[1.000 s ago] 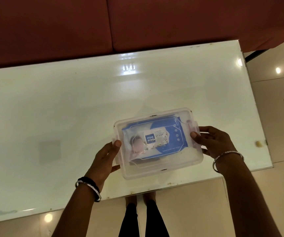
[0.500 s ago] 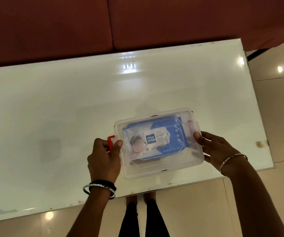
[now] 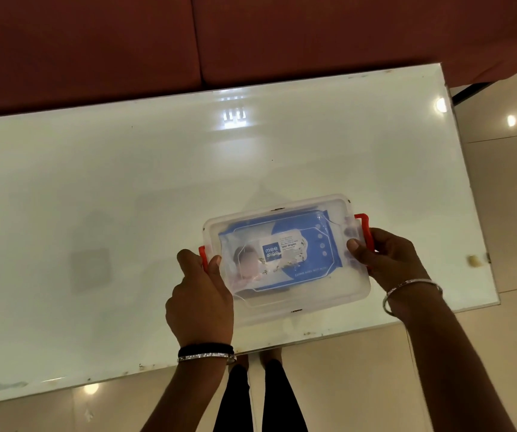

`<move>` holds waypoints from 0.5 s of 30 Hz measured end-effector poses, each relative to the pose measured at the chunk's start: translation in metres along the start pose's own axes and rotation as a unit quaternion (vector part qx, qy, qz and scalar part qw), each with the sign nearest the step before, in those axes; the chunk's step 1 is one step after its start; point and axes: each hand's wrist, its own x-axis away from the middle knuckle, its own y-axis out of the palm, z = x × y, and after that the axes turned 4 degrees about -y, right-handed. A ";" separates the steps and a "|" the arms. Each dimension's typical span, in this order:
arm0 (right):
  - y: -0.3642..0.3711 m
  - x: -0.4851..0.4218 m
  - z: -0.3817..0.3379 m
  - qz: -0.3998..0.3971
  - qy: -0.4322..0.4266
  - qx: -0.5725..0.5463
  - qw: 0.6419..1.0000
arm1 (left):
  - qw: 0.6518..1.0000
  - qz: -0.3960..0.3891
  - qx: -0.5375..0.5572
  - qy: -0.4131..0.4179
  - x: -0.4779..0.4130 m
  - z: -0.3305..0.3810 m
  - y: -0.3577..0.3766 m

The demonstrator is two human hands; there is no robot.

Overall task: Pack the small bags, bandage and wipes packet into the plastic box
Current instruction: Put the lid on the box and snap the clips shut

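The clear plastic box (image 3: 297, 304) sits near the front edge of the white glass table (image 3: 126, 198), with its see-through lid on. Through the lid I see the blue wipes packet (image 3: 308, 241); anything under it is hidden. My left hand (image 3: 201, 297) grips the box's left end, thumb over the red latch (image 3: 202, 252). At the right end my right hand (image 3: 388, 260) holds the other red latch (image 3: 364, 227), which is swung out from the box, thumb resting on the lid.
A dark red sofa (image 3: 251, 35) runs behind the table's far edge. A small pale scrap (image 3: 472, 260) lies near the table's right edge. Tiled floor (image 3: 506, 213) lies to the right and below, with my legs (image 3: 260, 397) under the front edge.
Both red latches have come into sight: first the left one under my left hand, now the right one swung outward in my right hand. The box has stayed in place.
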 end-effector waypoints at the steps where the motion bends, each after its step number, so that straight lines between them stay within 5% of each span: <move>1: 0.007 0.003 0.001 0.047 -0.019 0.054 0.997 | 1.000 -0.001 0.000 0.000 0.000 0.000 0.000; 8: 0.048 0.020 0.000 0.255 -0.102 0.215 0.937 | 1.000 0.005 -0.003 -0.001 0.000 0.004 0.000; 15: 0.049 0.022 -0.005 0.257 -0.120 0.218 0.934 | 1.000 -0.005 0.015 0.008 -0.009 -0.005 -0.001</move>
